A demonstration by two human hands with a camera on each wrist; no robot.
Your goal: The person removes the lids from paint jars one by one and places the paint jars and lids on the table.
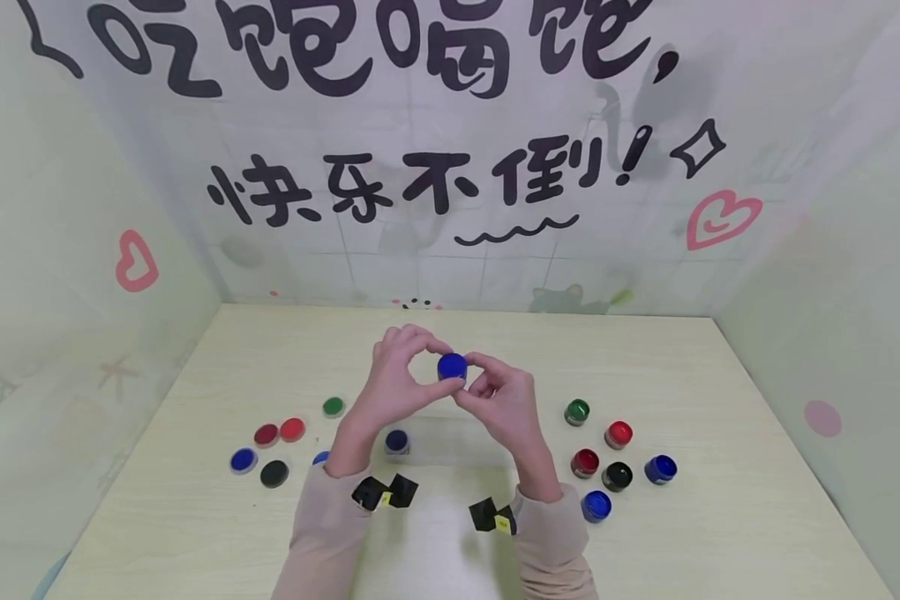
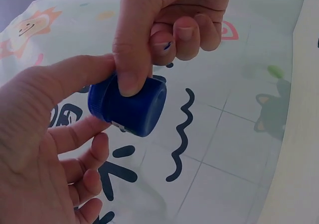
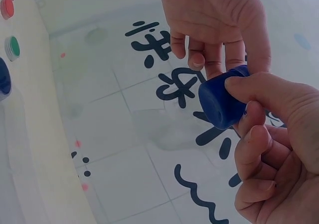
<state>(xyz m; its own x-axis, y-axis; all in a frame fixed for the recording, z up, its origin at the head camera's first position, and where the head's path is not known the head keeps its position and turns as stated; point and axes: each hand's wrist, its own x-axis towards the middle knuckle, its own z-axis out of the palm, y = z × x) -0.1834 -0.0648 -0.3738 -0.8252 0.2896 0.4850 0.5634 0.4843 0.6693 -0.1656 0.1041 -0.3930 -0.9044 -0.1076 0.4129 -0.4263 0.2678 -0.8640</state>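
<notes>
Raised over the back half of the table, both hands hold one small blue paint jar. My left hand pinches the ridged lid at one end, thumb and index finger on opposite sides. From the other side, my right hand grips the smooth jar body with thumb and curled index finger. The right thumb lies flat along the body in the right wrist view. The lid sits on the jar.
Several loose lids, including a green lid and a black lid, lie at left. Open paint jars, among them a red jar and a black jar, stand at right. A dark blue jar stands between the forearms.
</notes>
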